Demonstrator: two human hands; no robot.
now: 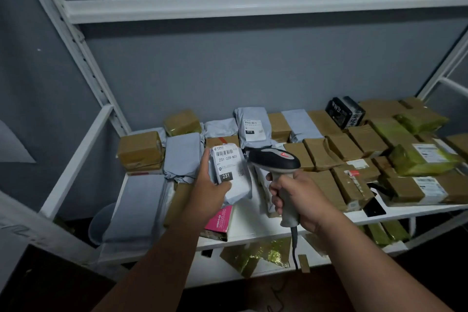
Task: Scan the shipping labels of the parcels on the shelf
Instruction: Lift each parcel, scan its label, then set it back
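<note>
A white shelf [255, 232] stands against a gray wall [228, 65]. Its board is full of parcels. Brown boxes [336, 185] sit close together on the right side, some touching. Gray bags [182, 154] lie on the left side and at the back. One gray bag at the back [253, 126] shows a white label with "010" on it. A black box [345, 111] sits on top of the pile, far back on the right. A pink box [219, 221] lies at the front edge of the board, just under the left arm.

The left hand [210, 185] holds up a small gray bag [231, 174] above the board. Its fingers curl round the bag's left side and its thumb presses the front. The label [226, 163] faces up and reads "231-239-K01" and "231".

The right hand [298, 200] grips the handle of a scanner [274, 159], with all fingers wrapped tight. The scanner's dark head is just beside the bag, to its right. Its cord [294, 248] hangs down past the front edge.

There is a bare white strip of board between the pink box and the scanner handle. A white bar [253, 7] crosses high above, with lots of open space under it. Slanted white posts [76, 40] frame the left side.
</note>
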